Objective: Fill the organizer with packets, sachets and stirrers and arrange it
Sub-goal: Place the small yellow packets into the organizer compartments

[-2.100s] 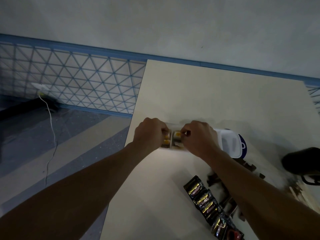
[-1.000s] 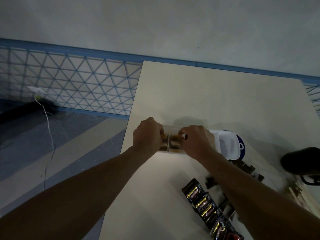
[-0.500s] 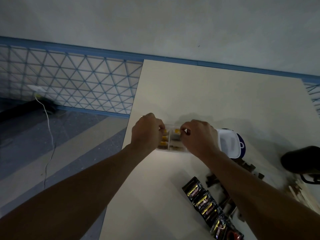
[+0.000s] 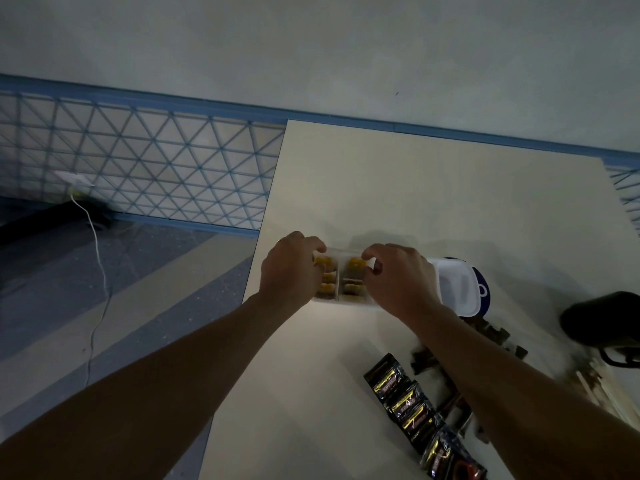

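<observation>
Organizer (image 4: 341, 279) near the surface's (image 4: 433, 188) left edge. Our left hand (image 4: 289, 271) curls over its left compartment, our right hand (image 4: 398, 278) pinches at yellow sachets (image 4: 355, 263); exact holds are unclear. Sachets look light, limp, best taken by edges.

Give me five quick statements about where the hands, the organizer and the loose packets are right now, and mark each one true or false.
1. Both hands are at the organizer. True.
2. The left hand is on the organizer's left side, the right hand on its right. True.
3. The organizer's visible compartments are empty. False: yellow sachets sit in them.
4. The black packets lie in a row on the table, nearer the person. True.
5. The white lidded container is left of the organizer. False: it is on the right.
</observation>
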